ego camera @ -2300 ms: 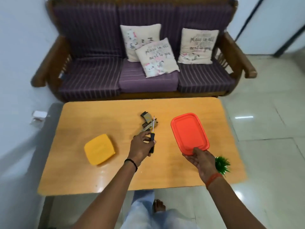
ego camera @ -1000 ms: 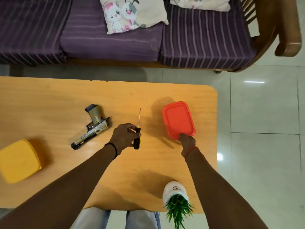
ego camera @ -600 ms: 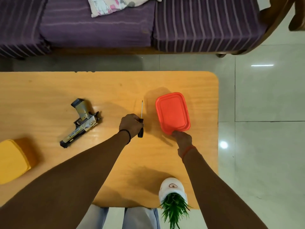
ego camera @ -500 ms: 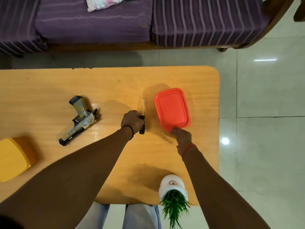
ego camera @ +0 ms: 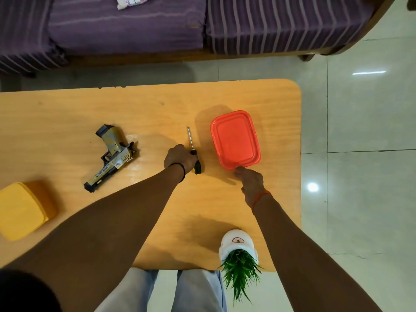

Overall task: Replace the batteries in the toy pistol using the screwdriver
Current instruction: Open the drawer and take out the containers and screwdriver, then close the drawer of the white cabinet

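Note:
The toy pistol (ego camera: 112,154), tan and black, lies on its side on the wooden table (ego camera: 157,104), left of centre. To its right lies the screwdriver (ego camera: 190,138), thin shaft pointing away from me. My left hand (ego camera: 180,156) is curled round its black and yellow handle, low on the tabletop. My right hand (ego camera: 251,183) holds the near rim of a red lidded container (ego camera: 235,139), which rests flat on the table near the right edge. No batteries are in view.
A yellow lidded container (ego camera: 21,209) sits at the table's left edge. A small white pot with a green plant (ego camera: 237,243) stands at the near edge, right of my legs. A purple striped sofa (ego camera: 126,25) is beyond the table.
The red container came down from the air onto the table. My left hand carried the screwdriver away from the pistol and lowered it beside the red container. The camera tilted down.

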